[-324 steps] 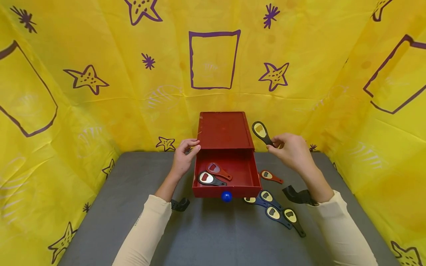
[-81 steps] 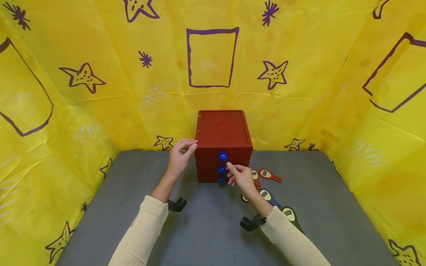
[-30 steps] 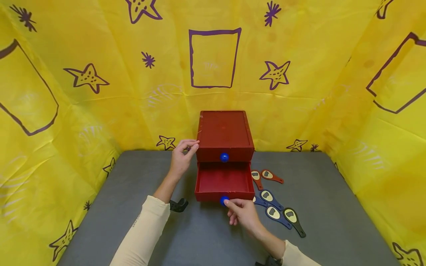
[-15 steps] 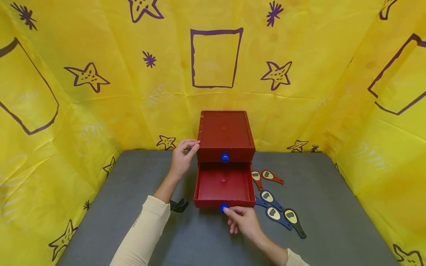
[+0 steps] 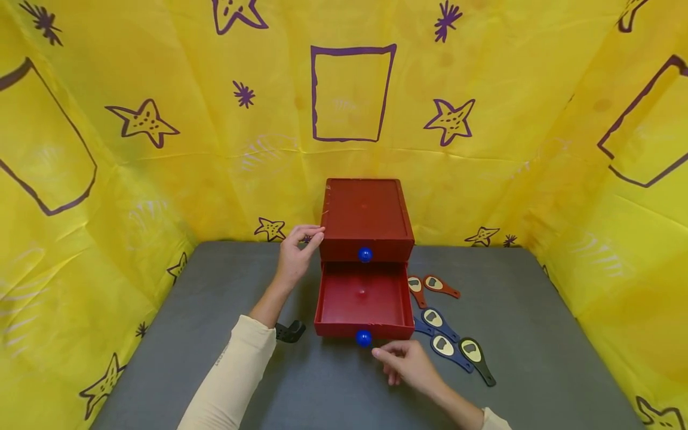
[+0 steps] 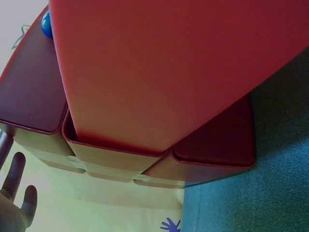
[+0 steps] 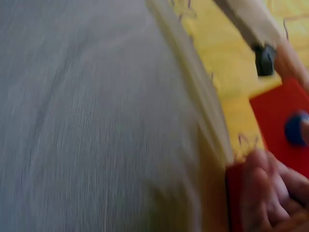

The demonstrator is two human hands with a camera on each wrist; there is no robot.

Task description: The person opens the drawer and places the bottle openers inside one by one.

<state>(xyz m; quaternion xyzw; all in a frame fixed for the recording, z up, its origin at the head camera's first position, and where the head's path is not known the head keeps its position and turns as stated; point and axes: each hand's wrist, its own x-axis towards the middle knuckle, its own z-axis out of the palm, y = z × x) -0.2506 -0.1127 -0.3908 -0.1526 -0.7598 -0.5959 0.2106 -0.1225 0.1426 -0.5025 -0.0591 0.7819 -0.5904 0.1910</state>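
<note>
A red drawer cabinet (image 5: 368,209) stands against the back wall, its middle drawer (image 5: 338,330) pulled out and its bare floor showing. The top drawer (image 5: 338,251) is closed. My left hand (image 5: 292,257) touches the cabinet's upper left edge with its fingertips; the left wrist view shows these fingers (image 6: 14,174) extended beside it. Just right of and below the middle drawer's blue knob (image 5: 364,338), my right hand (image 5: 411,364) hangs with loosely bent fingers and holds nothing.
Bottle openers lie on the grey table (image 5: 226,382) right of the cabinet: two red, including one red bottle opener (image 5: 442,286), several blue, including one blue bottle opener (image 5: 451,353), and a black bottle opener (image 5: 477,361). Yellow cloth walls (image 5: 215,197) surround the table.
Earlier the top drawer, holding two bottle openers, was open; it was then shut. My right hand pulled the middle drawer out by its knob and has now let go. My left hand stayed at the edge.
</note>
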